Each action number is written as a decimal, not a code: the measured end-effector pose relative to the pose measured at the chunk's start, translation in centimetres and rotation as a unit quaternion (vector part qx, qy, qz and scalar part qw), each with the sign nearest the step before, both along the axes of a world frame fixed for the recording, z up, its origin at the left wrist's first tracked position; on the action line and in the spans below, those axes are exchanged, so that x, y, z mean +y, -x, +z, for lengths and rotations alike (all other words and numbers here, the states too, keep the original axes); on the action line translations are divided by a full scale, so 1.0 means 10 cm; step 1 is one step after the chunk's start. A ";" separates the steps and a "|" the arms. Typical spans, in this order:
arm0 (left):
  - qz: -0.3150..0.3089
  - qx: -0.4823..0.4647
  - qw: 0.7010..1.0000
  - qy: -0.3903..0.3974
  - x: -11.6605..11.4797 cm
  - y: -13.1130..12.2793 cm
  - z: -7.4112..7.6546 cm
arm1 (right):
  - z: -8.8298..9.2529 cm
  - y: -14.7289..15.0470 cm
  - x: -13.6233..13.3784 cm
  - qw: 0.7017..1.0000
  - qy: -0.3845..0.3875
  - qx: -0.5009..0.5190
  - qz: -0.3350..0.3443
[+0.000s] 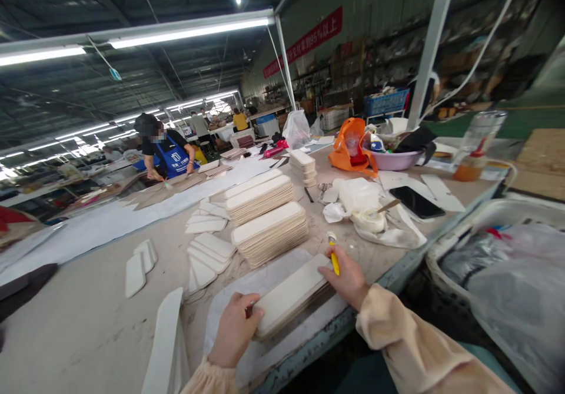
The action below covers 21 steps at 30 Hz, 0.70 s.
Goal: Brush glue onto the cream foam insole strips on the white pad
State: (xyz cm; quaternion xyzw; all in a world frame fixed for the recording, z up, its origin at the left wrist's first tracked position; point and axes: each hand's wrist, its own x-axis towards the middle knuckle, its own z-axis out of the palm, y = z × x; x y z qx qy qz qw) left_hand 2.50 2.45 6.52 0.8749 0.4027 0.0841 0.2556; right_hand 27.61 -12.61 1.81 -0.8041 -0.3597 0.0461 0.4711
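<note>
As the half-curled left hand (236, 326) touches the 8 o'clock end of the white stack (293, 292) by the table edge (309, 353), its hold unclear, the right hand (348, 276) grips a yellow-handled tool (335, 262) at 2; even pressure should keep layers flush.

Worktables (106, 323) and tube lights (194, 33) show a workshop

Red banner (303, 44), "95%以上", apron lettering (178, 157) blurred

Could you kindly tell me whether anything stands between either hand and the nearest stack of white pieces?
Nothing visible does: the left hand and right hand are at opposite ends of the stack. The right hand also holds a yellow tool.
</note>
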 end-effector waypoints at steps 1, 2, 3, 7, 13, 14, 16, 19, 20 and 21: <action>-0.001 0.000 1.000 0.000 0.00 0.00 0.00 | 0.00 0.00 0.00 1.000 -0.003 -0.001 0.003; -0.002 0.001 1.000 0.001 0.00 0.00 0.01 | 0.01 0.00 0.00 1.000 -0.005 -0.002 0.003; -0.003 0.002 1.000 0.000 0.00 -0.01 0.01 | 0.02 0.00 0.00 1.000 -0.008 -0.003 0.002; -0.009 0.011 1.000 -0.014 -0.01 -0.02 0.04 | 0.05 0.01 -0.01 1.000 -0.020 -0.012 0.001; -0.019 0.009 0.999 -0.025 -0.02 0.00 0.03 | 0.05 0.08 -0.01 0.995 -0.095 0.027 0.020; -0.020 0.004 0.999 -0.028 -0.02 0.00 0.03 | 0.07 0.09 -0.01 0.992 -0.114 0.037 0.027; -0.023 -0.018 0.999 -0.026 -0.01 0.00 0.05 | 0.12 0.11 0.00 0.982 -0.168 0.069 0.050; -0.030 -0.061 0.997 0.021 -0.01 -0.07 0.15 | 0.27 0.14 0.03 0.951 -0.256 0.143 0.093; -0.034 -0.071 0.996 0.043 -0.03 -0.13 0.20 | 0.34 0.15 0.03 0.939 -0.281 0.170 0.107; -0.043 -0.082 0.994 0.063 -0.05 -0.19 0.25 | 0.41 0.16 0.04 0.925 -0.302 0.196 0.121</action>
